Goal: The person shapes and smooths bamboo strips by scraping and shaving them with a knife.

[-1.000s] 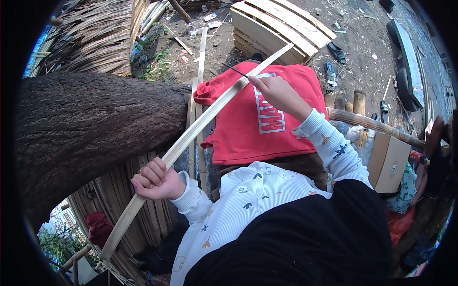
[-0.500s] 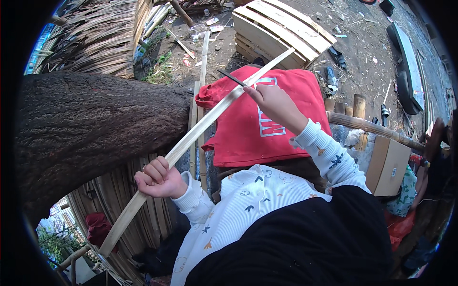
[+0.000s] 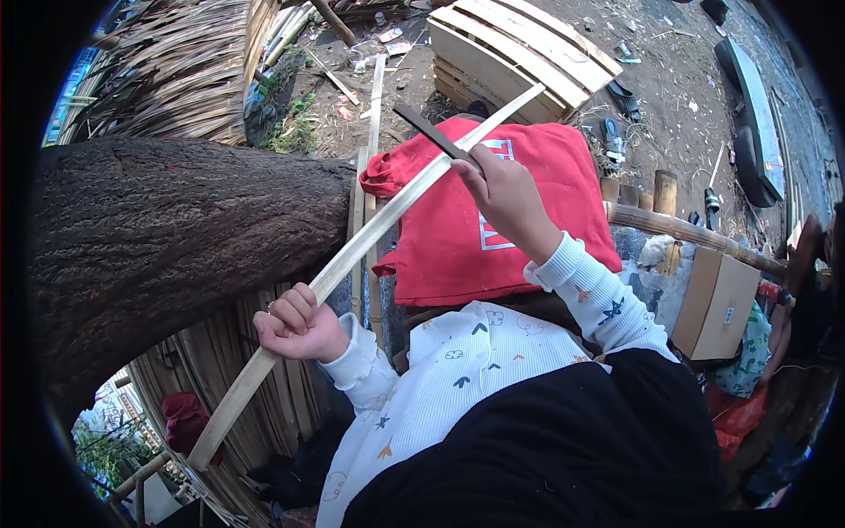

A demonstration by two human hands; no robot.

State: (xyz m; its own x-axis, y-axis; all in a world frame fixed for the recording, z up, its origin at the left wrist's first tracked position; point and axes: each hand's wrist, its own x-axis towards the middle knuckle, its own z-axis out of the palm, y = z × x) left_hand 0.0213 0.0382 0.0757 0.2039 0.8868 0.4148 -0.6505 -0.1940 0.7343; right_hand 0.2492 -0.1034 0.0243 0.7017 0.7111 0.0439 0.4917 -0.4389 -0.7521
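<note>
A long pale bamboo strip (image 3: 383, 231) runs slantwise in front of me, from the lower left up to the wooden crate. My left hand (image 3: 299, 326) is closed in a fist around its lower part. Across the upper part lies the dark flat blade of a knife (image 3: 426, 130), touching or just over the strip. My right hand (image 3: 510, 195) grips this knife; its handle is hidden inside the fingers. Beneath the strip, a red cloth (image 3: 546, 211) with white lettering covers my lap.
A thick tree trunk (image 3: 176, 220) stands close on the left. A slatted wooden crate (image 3: 502, 57) lies ahead. To the right are a bamboo rail (image 3: 678, 227), a cardboard box (image 3: 715, 304) and sandals (image 3: 613, 141). More strips (image 3: 374, 114) lean beside the trunk.
The knife has turned, showing more of its flat side, and its tip sits higher. My right hand has tilted with it. My left hand keeps its grip on the strip.
</note>
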